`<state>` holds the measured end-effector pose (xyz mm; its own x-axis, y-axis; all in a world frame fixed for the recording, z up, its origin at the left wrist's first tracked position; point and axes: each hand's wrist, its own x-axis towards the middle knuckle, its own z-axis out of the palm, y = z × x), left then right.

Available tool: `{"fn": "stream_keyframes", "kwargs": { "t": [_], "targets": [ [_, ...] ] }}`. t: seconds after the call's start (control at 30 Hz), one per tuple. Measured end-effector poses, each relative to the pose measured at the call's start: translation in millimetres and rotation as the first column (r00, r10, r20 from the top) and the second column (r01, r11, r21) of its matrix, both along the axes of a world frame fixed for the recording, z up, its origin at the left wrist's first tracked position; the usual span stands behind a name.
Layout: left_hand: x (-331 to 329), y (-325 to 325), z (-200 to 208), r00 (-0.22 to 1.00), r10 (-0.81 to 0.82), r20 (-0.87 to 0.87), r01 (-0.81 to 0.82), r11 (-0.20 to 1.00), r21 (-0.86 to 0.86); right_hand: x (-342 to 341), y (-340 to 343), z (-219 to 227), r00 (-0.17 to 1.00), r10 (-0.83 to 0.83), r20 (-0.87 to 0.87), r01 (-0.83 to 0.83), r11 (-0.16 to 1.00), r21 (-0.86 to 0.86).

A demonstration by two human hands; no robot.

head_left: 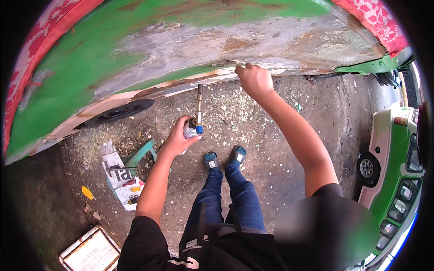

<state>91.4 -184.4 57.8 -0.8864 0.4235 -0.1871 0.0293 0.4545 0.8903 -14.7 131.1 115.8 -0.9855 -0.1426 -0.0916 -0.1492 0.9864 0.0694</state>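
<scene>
My left hand is closed around the canister of a gas blowtorch, whose metal nozzle points up toward the vehicle body. The long vehicle side panel is green, with wide grey and brown patches where the paint is stripped. At the panel's lower edge, my right hand is closed, its fingertips pinched against a strip of peeling, pale paint. Whatever those fingers grip is too small or hidden to make out. No flame shows at the nozzle.
Paint flakes litter the concrete floor. At left lie a green stool and a printed sheet with small tools on it. A black tyre sits under the panel. A rusty white sign lies lower left; a green-white van stands right.
</scene>
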Motion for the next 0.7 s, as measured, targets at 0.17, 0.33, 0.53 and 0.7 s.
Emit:
{"fn": "stream_keyframes", "kwargs": {
  "t": [0.17, 0.33, 0.53, 0.7],
  "targets": [
    [3, 1, 3, 1.0, 0.015, -0.003, -0.015, 1.0, -0.005, 16, -13, 8, 0.969, 0.063, -0.24, -0.123, 0.962, -0.242],
    [8, 15, 2, 1.0, 0.003, 0.019, -0.003, 1.0, 0.022, -11, -8, 0, 0.999, 0.041, 0.028, -0.042, 0.998, 0.042],
    [14, 21, -3, 1.0, -0.019, 0.015, 0.019, 0.999, 0.033, 17, 27, 6, 0.995, -0.088, -0.049, 0.075, 0.973, -0.22],
    [18, 45, 0, 0.998, -0.041, 0.038, 0.04, 0.999, 0.02, 53, 44, 17, 0.95, -0.304, -0.074, 0.23, 0.839, -0.493]
  ]
}}
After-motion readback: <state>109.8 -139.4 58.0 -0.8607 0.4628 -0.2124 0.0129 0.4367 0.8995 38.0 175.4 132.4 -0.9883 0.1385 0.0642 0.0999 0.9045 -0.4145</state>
